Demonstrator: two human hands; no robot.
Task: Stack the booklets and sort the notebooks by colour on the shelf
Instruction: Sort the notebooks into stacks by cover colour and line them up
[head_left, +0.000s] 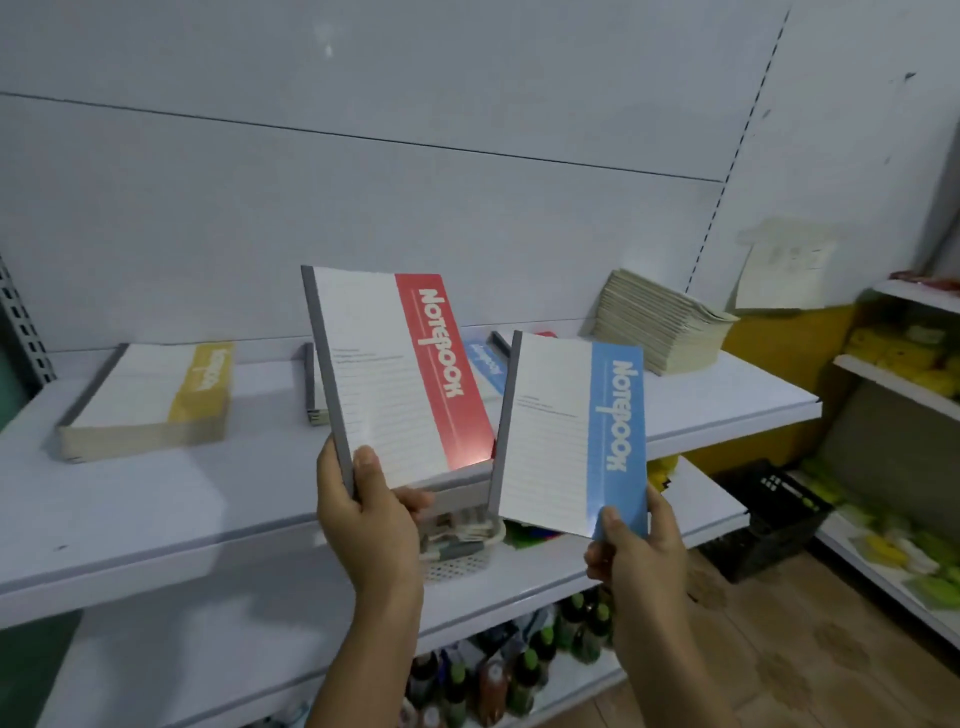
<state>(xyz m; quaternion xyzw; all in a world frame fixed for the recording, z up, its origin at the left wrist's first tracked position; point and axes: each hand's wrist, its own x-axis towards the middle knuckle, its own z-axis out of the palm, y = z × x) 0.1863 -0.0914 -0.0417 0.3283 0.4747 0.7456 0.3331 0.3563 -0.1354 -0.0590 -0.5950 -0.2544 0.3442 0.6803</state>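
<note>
My left hand (371, 512) grips the bottom spine corner of a red-banded notebook (395, 374), held upright in front of the white shelf (156, 509). My right hand (636, 545) pinches the lower edge of a blue-banded notebook (571, 436), held up beside the red one. A stack of yellow-banded notebooks (148, 402) lies on the shelf at the left. Behind the held notebooks lie more notebooks, a blue-banded one (485, 366) partly hidden. A tilted stack of cream booklets (662, 322) leans at the shelf's right back.
A lower shelf holds a white basket (457, 551) of small items. Bottles (519, 670) stand on the bottom shelf. A black crate (774, 514) sits on the wooden floor at the right, beside side shelves with yellow and green goods (904, 358).
</note>
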